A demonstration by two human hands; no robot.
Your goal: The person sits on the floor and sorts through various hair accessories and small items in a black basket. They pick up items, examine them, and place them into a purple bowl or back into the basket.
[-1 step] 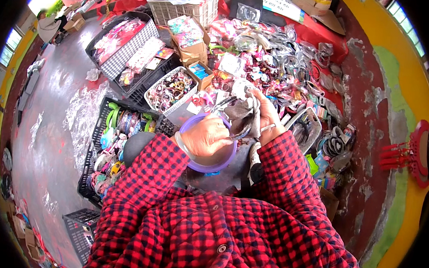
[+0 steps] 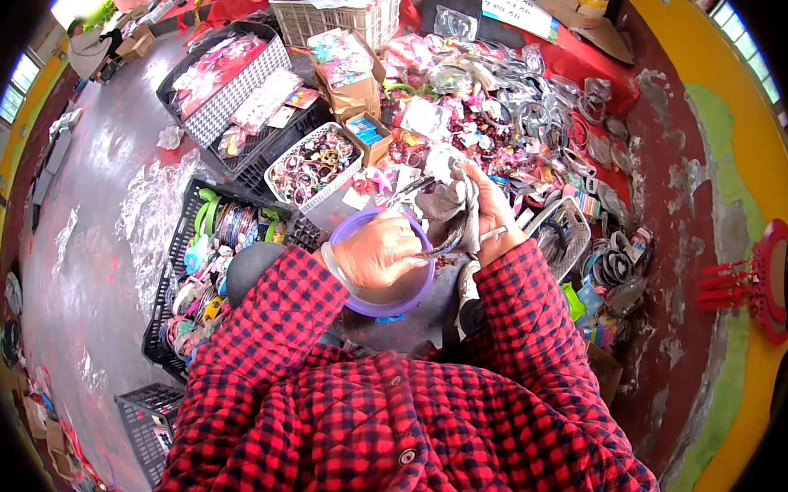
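Nothing has visibly moved: left hand (image 2: 380, 252), above the purple basin (image 2: 425, 291), grips a dark strip (image 2: 450, 244); right hand (image 2: 495, 217) clasps grey cloth (image 2: 442, 206), perhaps for steadiness.

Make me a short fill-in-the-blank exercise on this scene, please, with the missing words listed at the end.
The round basin has a ____ rim. The hand over that basin is the person's ____ one. The cloth in the right hand is mainly ____. The tasselled ornament at the far right is mainly ____.

Missing words: purple; left; grey; red.
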